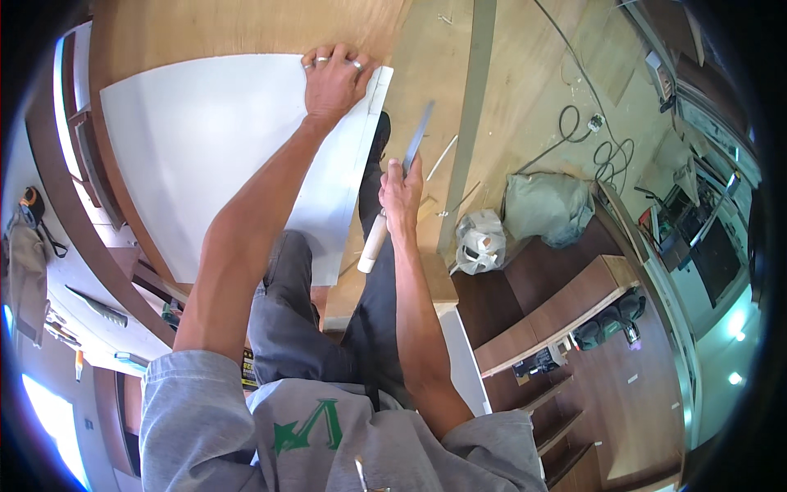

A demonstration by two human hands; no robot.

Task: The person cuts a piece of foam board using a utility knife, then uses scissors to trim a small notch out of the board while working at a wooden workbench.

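Observation:
A large white panel [203, 166] with a curved outer edge lies over a wooden surface and my left leg. My left hand [335, 80], with rings on its fingers, presses on the panel's far right corner, its fingers bent at the far edge. Dark lines run along the panel's right edge strip. To the right of that edge, my right hand [401, 190] grips a long hand tool with a narrow flat metal blade [420, 135] and a pale handle [372, 243]. The blade points away from me, apart from the panel; its exact kind cannot be told.
A plywood surface [529, 80] bears a black cable [572, 132], a grey-green bag [547, 206] and a white plastic bag [482, 243]. Brown shelving [553, 320] with power tools stands at the right. At the left, a white worktop [86, 320] holds a saw blade [98, 305] and other tools.

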